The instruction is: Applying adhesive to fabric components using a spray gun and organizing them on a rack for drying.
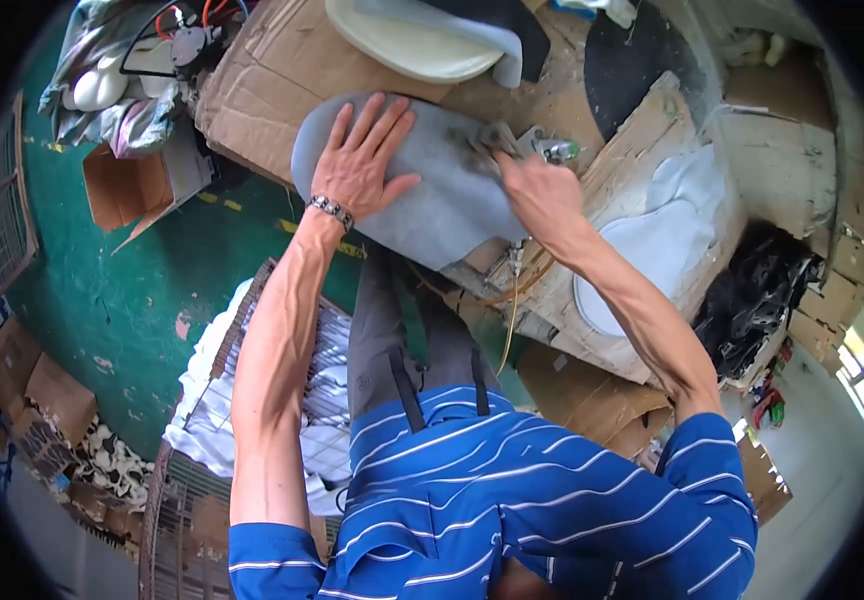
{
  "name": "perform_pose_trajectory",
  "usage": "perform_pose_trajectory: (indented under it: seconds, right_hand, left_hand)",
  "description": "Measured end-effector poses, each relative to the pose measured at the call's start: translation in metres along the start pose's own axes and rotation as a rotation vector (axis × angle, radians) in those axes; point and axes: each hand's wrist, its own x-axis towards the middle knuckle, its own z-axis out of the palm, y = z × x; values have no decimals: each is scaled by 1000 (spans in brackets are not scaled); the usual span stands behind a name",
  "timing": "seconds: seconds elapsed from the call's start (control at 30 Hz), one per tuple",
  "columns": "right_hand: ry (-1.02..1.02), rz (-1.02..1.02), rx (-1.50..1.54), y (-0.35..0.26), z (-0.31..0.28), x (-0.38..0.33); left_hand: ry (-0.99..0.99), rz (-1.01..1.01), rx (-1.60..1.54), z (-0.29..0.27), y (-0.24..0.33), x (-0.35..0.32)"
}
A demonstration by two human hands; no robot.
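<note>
My left hand [362,165] presses flat, fingers spread, on a grey pad [432,190] lying lengthwise left to right; my right hand [537,190] grips a small tool [500,138] at its far end, brown cardboard [272,75] beyond.

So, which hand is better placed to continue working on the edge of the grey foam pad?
Probably the right hand: it already grips a small tool at the grey foam pad's edge. The left hand lies flat on the pad, holding it down.
</note>
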Motion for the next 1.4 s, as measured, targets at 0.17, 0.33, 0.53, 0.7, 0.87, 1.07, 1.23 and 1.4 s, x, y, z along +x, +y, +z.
perform_pose_trajectory:
  seconds: [0.17, 0.33, 0.53, 0.7, 0.87, 1.07, 1.23, 1.4]
  right_hand:
    - [190, 273, 2, 56, -76, -17]
    - [393, 46, 63, -30, -2, 39]
    - [-114, 157, -100, 54, -25, -32]
    - [479, 27, 133, 8, -37, 17]
    - [375, -117, 2, -19, 31, 44]
    - [-17, 209, -146, 75, -36, -20]
    - [554, -83, 73, -18, -8, 41]
    - [140, 59, 6, 25, 7, -2]
  left_hand:
    - [-34, -4, 35, -3, 6, 4]
    - [-33, 2, 34, 2, 11, 18]
    - [-15, -11, 14, -1, 5, 7]
    - [-38, -14, 56, 3, 5, 10]
    - [-20, 13, 34, 4, 14, 16]
    - [-51, -19, 58, -2, 7, 9]
    - [-35, -9, 44, 1, 9, 16]
    - [-14, -21, 47, -6, 5, 4]
